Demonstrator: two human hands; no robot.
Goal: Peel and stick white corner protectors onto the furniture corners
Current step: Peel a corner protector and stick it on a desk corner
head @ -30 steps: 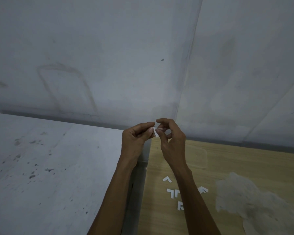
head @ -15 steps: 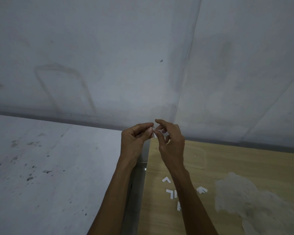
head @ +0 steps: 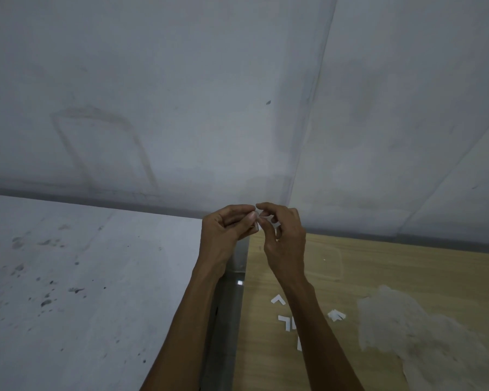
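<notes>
I'm early in the job, I reckon. The fingers of my left hand (head: 223,235) and right hand (head: 285,244) pinch one small white protector (head: 257,223) between them, raised above the edge of the table (head: 378,266), seemingly working its backing loose. Several spare protectors (head: 285,320) lie on the table by my right forearm. No corner in view wears one.

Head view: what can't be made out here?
- Corner protector, head view: pinched between left hand and right hand; fingers cover most of it, backing state unclear.
- Loose protectors, head view: right forearm covers some, so no count.
- Wooden table, head view: far-left corner behind the hands; right and near sides cut by frame edges.
</notes>
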